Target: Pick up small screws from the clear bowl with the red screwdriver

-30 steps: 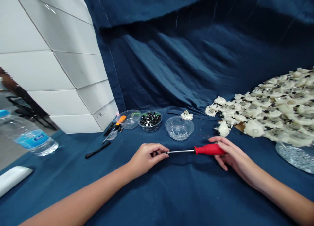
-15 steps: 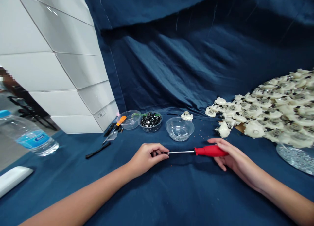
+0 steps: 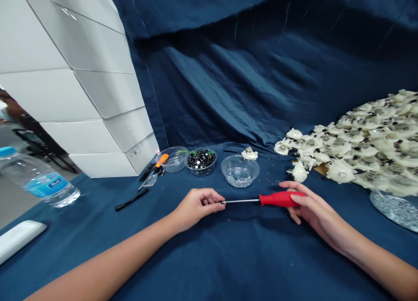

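Head view: R hand [image 3: 310, 205], grip closed on red-handled screwdriver w/ slim steel shaft [image 3: 266, 200], held approx. horiz. over blue cloth-covered bench [image 3: 248, 257]. L hand [image 3: 196, 209], grip pinching small dark part [image 3: 222, 202] at its tip, mostly hidden. Clear round plastic tub [image 3: 253, 172] w/ silver screws [image 3: 240, 181] just behind shaft; cream plastic parts [image 3: 341, 171] piled far R.

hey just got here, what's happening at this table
A person's right hand holds a red screwdriver by its handle, shaft level, its tip meeting the left hand, which pinches a small dark piece, mostly hidden. Beyond stand a clear bowl of screws and a tub of black parts; off-white parts are heaped rightward.
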`<state>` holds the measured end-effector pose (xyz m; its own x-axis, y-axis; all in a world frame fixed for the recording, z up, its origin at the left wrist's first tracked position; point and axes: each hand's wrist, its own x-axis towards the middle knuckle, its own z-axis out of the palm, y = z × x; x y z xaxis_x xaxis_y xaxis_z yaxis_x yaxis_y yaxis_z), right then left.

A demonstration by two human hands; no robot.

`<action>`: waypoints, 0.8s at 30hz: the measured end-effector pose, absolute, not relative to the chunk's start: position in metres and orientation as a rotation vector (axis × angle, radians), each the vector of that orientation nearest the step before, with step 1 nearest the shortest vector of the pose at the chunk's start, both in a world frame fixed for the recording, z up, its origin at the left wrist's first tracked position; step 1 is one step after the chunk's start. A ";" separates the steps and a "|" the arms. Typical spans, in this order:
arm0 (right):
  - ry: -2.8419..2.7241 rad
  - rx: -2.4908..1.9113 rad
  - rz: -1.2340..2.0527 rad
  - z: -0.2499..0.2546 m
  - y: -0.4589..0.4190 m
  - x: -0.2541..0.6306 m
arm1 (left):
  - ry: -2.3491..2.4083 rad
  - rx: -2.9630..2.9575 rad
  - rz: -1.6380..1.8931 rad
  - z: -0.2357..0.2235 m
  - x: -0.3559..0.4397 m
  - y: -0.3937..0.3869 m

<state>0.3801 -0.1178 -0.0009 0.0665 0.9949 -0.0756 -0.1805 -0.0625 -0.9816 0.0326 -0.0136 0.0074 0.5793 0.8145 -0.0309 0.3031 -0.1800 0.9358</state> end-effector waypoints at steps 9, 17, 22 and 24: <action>-1.021 -1.232 1.353 0.003 -0.120 0.380 | 0.903 1.781 0.603 0.010 0.032 -0.017; -1.012 -1.182 1.332 0.006 -0.121 0.380 | 0.906 1.770 0.607 0.007 0.032 -0.015; -1.037 -1.168 1.327 -0.003 -0.116 0.384 | 0.920 1.850 0.585 0.010 0.032 -0.017; -1.137 -1.258 1.244 -0.006 -0.115 0.386 | 0.924 1.881 0.602 0.010 0.032 -0.017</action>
